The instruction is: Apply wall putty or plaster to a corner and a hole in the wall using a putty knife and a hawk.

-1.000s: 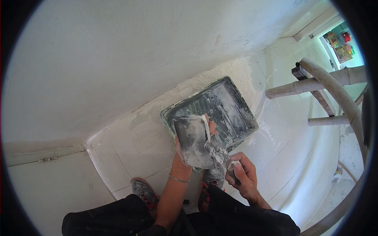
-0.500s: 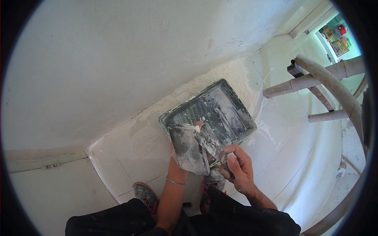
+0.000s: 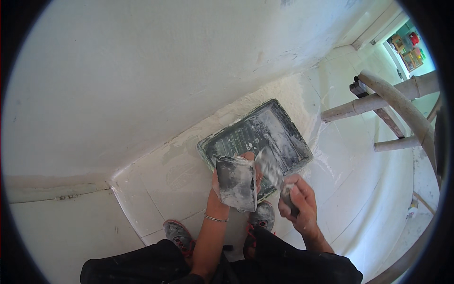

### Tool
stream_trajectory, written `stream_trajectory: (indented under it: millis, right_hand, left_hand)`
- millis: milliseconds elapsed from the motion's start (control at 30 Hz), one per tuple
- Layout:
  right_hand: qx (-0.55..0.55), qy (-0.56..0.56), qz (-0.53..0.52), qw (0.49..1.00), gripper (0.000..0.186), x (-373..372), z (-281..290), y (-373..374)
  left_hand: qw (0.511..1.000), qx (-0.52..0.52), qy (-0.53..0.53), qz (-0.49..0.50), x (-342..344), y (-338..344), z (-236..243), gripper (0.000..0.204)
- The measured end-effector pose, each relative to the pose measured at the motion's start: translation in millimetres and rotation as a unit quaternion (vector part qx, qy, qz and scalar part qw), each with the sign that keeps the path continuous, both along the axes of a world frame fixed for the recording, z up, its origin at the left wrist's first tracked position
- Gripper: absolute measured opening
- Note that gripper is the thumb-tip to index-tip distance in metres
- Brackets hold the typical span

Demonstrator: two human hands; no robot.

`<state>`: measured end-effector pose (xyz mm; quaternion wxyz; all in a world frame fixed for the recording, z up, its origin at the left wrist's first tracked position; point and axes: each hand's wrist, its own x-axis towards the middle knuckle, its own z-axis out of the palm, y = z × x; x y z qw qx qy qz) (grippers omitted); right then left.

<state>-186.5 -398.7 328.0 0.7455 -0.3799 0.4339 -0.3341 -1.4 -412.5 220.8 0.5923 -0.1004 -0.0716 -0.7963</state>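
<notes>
My left hand [image 3: 216, 191] grips a dark rectangular plate [image 3: 235, 183] smeared with whitish paste. Its fingers wrap the far edge and right side; the plate hides the palm. Just to the right, my right hand [image 3: 302, 202] is closed around the handle of a putty knife [image 3: 270, 169]. That knife's blade, coated in paste and blurred by motion, points up and left, beside the plate's right edge. Beneath both tools a black paint tray [image 3: 226, 139] lies on the floor, its ribbed slope and well streaked with the same white material.
A pale wall [image 3: 142, 85] rises along the far left. White powder [image 3: 288, 92] is spread over the floor tiles [image 3: 347, 165] around the tray. Thick poles of a bamboo frame [image 3: 347, 110] stand at the right. My dusty shoes [image 3: 179, 236] are close to the tray's near side.
The knife blade has come off the plate's right edge, and my right hand has shifted right. The plate has turned more upright in view and moved slightly right.
</notes>
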Motion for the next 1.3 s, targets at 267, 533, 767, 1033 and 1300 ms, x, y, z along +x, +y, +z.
stream_trajectory:
  millis: [267, 533, 767, 1033, 1300]
  right_hand:
    - [-0.020, 0.023, 0.004, 1.000, 0.025, -1.2, -5.6, 18.6]
    - [-0.123, 0.028, -0.009, 0.992, 0.028, -11.5, 4.2, -12.2]
    - [-0.281, 0.264, 0.098, 0.917, 0.029, -11.5, 11.9, -11.6]
    - [-0.130, 0.111, -0.069, 0.983, 0.028, -23.5, -10.5, -4.6]
    - [-0.294, 0.474, 0.105, 0.823, 0.036, -61.1, -96.5, 47.5]
  left_hand:
    - [0.966, 0.208, -0.154, -0.010, 9.2, 14.8, -7.0, 0.072]
    - [0.989, 0.025, -0.137, 0.043, 6.5, 9.1, -0.9, 0.067]
    - [0.959, 0.182, -0.209, 0.060, 21.6, 19.1, 4.3, 0.044]
    - [0.971, 0.176, -0.157, 0.037, 30.5, 10.2, -30.7, 0.045]
    - [0.867, 0.391, -0.268, 0.152, 29.1, -6.4, -69.7, 0.044]
